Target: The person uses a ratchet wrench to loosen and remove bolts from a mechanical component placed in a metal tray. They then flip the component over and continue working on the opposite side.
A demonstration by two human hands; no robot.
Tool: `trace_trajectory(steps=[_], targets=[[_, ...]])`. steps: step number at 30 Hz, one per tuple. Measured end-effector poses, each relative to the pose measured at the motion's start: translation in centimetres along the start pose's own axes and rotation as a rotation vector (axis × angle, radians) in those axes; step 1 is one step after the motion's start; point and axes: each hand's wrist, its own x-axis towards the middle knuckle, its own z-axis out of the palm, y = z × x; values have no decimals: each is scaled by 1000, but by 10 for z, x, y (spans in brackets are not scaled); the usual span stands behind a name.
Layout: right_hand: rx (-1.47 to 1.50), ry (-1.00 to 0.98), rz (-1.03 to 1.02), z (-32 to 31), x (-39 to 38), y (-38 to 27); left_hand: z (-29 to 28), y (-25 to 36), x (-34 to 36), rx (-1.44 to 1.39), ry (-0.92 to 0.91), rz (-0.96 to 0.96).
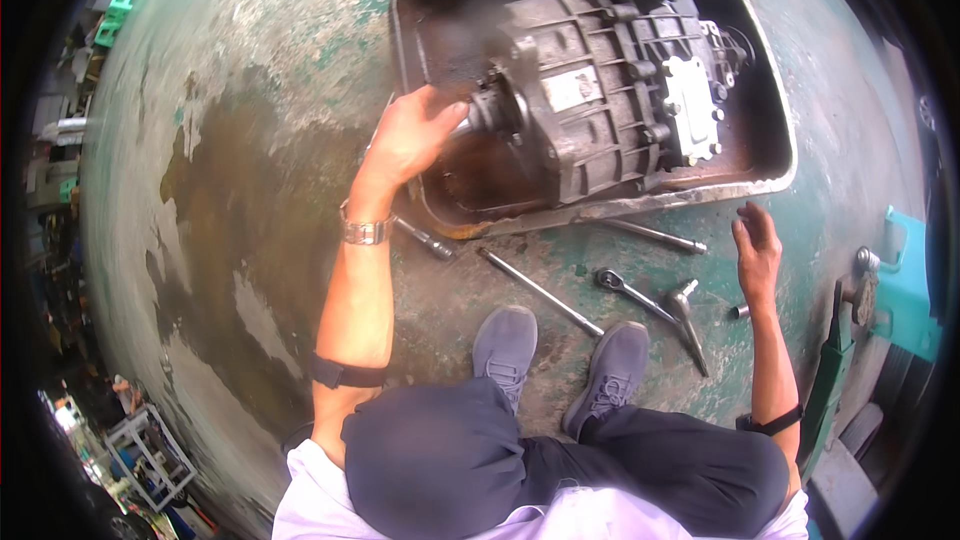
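A grey metal gearbox (600, 90) lies on its side in a shallow, rusty-brown metal tray (780, 155). My left hand (410, 135) is closed around the end of the shaft (484, 112) that sticks out of the gearbox's left side; its fingertips are partly hidden. Off the tray's near right corner, my right hand (758, 248) hovers with fingers loosely bent and apart, holding nothing. On the floor below it lie a ratchet wrench (638, 295), an angled socket wrench (686, 325) and a small socket (740, 311).
A long metal bar (540, 290) lies before my shoes (505, 350). One extension bar (655, 235) rests by the tray's near edge, another (425, 240) below my left wrist. At right are a teal stool (905, 285) and a green metal post (832, 370). A metal-framed trolley (150, 455) stands far left.
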Motion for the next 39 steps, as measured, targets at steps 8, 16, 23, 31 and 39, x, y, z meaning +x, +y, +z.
trace_trajectory(steps=[8, 16, 23, 31, 39], targets=[[221, 105, -17, 17, 32, -39, -3, 23, -14, 297, -102, -26], [160, 86, -81, 40, 53, -60, 2, 28, -12, 400, -113, -88], [41, 127, -139, 56, 64, -74, 5, 20, -13, 351, -37, -53], [-50, 218, -350, 92, 69, -87, 7, 21, -10, 424, -74, -64], [-75, 383, -340, 115, 77, -79, 7, 14, -11, 299, -69, -111]])
